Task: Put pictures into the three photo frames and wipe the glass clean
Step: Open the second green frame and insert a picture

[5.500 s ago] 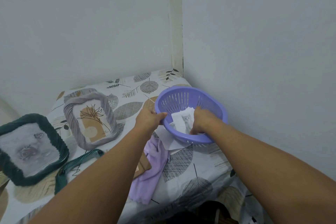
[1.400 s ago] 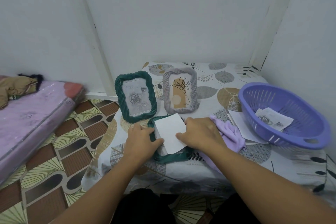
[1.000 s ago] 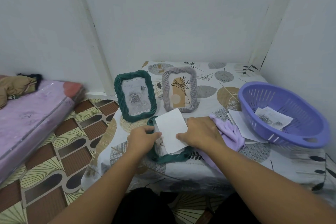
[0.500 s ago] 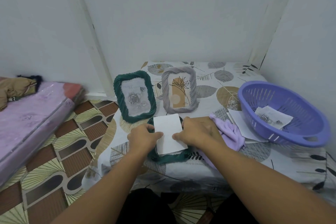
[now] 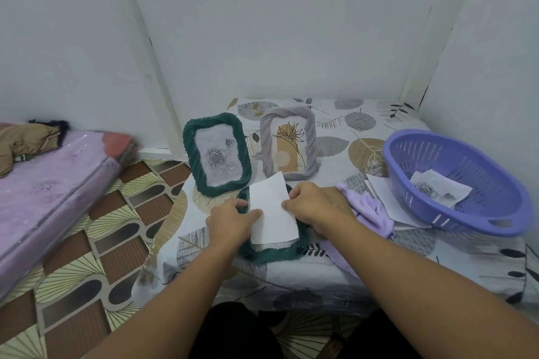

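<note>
- A purple basket (image 5: 495,221) is sitting at the right end of the table, holding a loose picture of a rose (image 5: 440,191) that is lying flat on its floor.
- Just left of the basket, white sheets (image 5: 388,198) are lying partly under its rim, with a lilac cloth (image 5: 370,210) bunched beside them.
- A green frame (image 5: 217,151) showing a rose print and a grey frame (image 5: 288,146) showing a plant print are standing upright side by side at the back of the table, both already filled.
- A third frame (image 5: 271,253), also green, is lying flat at the table's front edge, with a white picture (image 5: 272,208) lying blank side up over its opening.
- The left hand (image 5: 230,220) is resting on the frame's left side, its thumb pressing the sheet's left edge with the fingers loosely bent.
- The right hand (image 5: 313,205) is pinching the sheet's right edge between curled fingers and thumb.
- The table (image 5: 408,259) is covered in a leaf-patterned cloth and is sitting in a corner of pale walls; a pink mattress (image 5: 52,183) is lying on the patterned floor to the left.
- Compared with half a second ago, the sheet is sitting slightly more tilted, its top corner now reaching toward the grey frame's base; the basket and standing frames are staying put.
</note>
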A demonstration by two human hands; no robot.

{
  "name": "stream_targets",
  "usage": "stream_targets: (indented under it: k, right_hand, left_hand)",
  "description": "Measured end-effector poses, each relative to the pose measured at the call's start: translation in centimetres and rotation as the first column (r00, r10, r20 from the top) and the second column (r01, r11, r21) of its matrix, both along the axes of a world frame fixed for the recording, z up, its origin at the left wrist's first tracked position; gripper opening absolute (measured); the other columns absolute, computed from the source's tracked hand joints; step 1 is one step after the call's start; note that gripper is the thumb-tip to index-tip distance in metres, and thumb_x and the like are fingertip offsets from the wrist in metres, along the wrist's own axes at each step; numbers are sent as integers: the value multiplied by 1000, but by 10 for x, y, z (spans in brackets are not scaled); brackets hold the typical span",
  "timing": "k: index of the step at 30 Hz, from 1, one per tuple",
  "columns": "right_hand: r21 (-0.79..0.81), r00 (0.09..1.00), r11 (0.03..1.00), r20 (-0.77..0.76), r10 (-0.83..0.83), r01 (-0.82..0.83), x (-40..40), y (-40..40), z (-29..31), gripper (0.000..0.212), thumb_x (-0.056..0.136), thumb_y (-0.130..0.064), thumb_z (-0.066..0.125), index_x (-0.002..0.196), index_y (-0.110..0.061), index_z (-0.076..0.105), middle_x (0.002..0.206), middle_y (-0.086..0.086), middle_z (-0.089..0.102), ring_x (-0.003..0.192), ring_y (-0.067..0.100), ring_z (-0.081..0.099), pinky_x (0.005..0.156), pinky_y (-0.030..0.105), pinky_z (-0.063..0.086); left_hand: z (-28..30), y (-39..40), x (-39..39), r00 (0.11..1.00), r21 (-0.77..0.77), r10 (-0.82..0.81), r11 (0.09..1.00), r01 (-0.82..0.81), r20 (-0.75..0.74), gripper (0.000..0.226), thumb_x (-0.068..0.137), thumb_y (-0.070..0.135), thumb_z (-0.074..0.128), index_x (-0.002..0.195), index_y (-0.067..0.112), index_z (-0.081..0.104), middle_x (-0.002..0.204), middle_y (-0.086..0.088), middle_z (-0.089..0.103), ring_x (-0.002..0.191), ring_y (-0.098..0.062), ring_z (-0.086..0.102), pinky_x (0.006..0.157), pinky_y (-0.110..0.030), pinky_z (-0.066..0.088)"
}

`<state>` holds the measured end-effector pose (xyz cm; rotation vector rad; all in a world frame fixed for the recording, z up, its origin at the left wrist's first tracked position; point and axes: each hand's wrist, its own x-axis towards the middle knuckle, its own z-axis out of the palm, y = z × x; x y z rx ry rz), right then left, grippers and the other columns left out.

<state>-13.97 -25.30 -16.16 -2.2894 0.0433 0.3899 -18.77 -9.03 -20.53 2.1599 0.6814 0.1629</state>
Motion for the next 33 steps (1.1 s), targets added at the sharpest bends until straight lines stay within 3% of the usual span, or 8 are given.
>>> stream_targets:
  k: [6,10,13,15,17,19,27,33]
  right_hand:
    - [297,999,954,-53,-7,23,-1,-2,16,10,93,-17,71,91,-18,61,100,5,70,94,21,65,84,38,53]
    - [378,993,923,-118,-24,67,-3,-5,19,8,95,-14,70,91,-16,63,100,7,72,85,17,65,70,31,53]
    - [337,995,940,-95,-25,56,-9,-12,20,7,95,-14,69,94,-16,62,96,2,70,76,7,59,58,20,43]
    - [143,999,989,5,38,-39,-13,-16,20,10,96,-21,68,102,-17,62,85,-9,62,71,2,51,53,17,38]
    - [-142,988,983,91,128,-115,-16,-18,19,17,94,-32,66,108,-23,59,78,-15,53,71,5,47,65,26,36]
    - [-269,979,955,121,165,-128,-14,-15,15,21,94,-36,63,111,-26,56,78,-15,51,74,7,44,77,31,32]
    - [-313,969,938,142,201,-149,-7,-6,2,21,90,-31,64,105,-23,52,87,-8,61,95,22,57,91,40,38]
    - [-469,934,867,207,291,-166,-11,-8,6,18,94,-33,57,107,-23,49,81,-7,51,85,23,49,78,36,29]
  left_hand:
    - [-2,3,6,999,-255,42,966,-38,12,35,73,61,71,85,28,75,95,10,72,102,-24,62,98,-52,49]
    - [5,5,6,999,-409,32,912,-13,39,34,72,52,78,89,22,74,97,4,75,100,-24,66,95,-50,53]
    - [12,7,6,996,-436,62,899,-25,72,19,90,29,74,99,13,69,103,-2,69,96,-20,61,79,-37,52]
    - [14,10,6,994,-398,74,916,-38,76,12,94,19,71,102,11,66,103,-4,66,90,-19,58,67,-31,45]
    - [14,13,6,996,-335,44,942,-16,77,11,92,17,72,100,12,66,99,-6,67,81,-19,58,62,-29,43]
    - [13,16,5,998,-240,-1,971,14,57,10,91,20,74,95,14,67,95,-4,68,78,-18,60,60,-30,44]
    - [12,18,7,989,181,-145,973,142,1,9,86,29,77,85,24,69,81,8,67,78,-12,64,75,-35,58]
    - [9,15,6,986,290,-169,943,165,-10,9,86,32,76,89,23,75,85,7,71,78,-11,63,72,-30,54]
